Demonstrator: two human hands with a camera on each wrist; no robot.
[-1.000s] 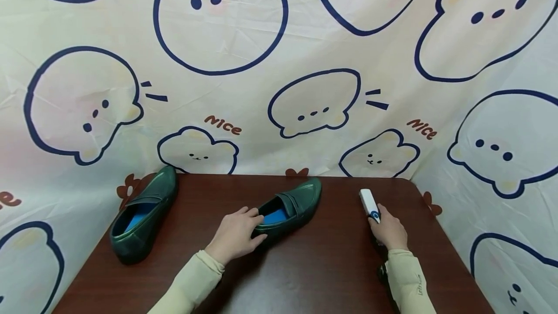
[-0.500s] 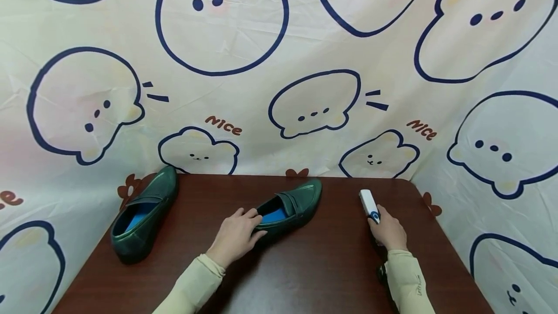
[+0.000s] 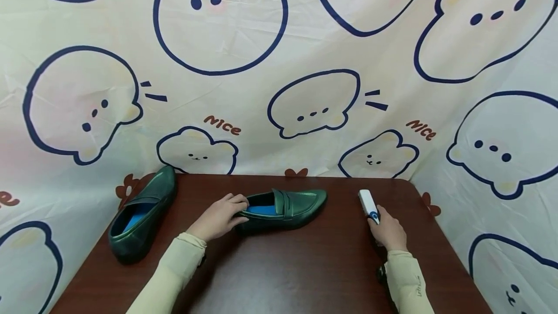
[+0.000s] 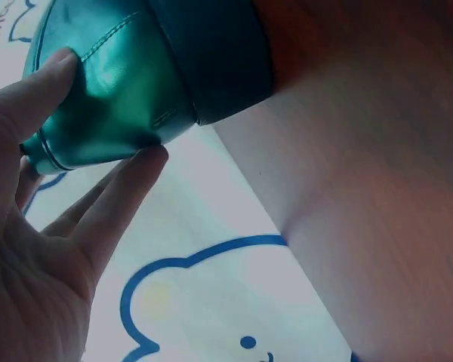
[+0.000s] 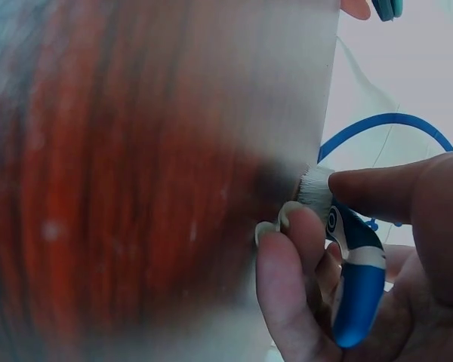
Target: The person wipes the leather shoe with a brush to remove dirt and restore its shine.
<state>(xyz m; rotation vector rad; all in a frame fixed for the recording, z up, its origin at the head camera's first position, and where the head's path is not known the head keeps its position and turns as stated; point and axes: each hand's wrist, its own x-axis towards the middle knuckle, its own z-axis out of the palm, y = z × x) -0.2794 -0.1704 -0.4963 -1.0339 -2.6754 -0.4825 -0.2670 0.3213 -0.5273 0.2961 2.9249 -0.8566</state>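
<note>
My left hand [image 3: 218, 218] grips the heel end of a green leather loafer [image 3: 302, 207] at the back middle of the table. The shoe lies almost sideways, toe to the right, with a blue insole in its opening. In the left wrist view, thumb and fingers [image 4: 57, 83] press either side of the green heel [image 4: 132, 90]. My right hand [image 3: 389, 229] holds a scrub brush [image 3: 368, 202] with a white top and blue handle. White bristles [image 5: 315, 188] point at the tabletop in the right wrist view; whether they touch it is unclear.
A second green loafer [image 3: 151, 222] sits at the table's left edge, toe pointing away. The brown wooden table [image 3: 296, 270] meets a cloth backdrop [image 3: 253, 91] with cartoon bears behind and at both sides.
My left hand has moved left and slightly back, turning the middle loafer clockwise so that its toe now points right. The right hand and brush have stayed nearly still.
</note>
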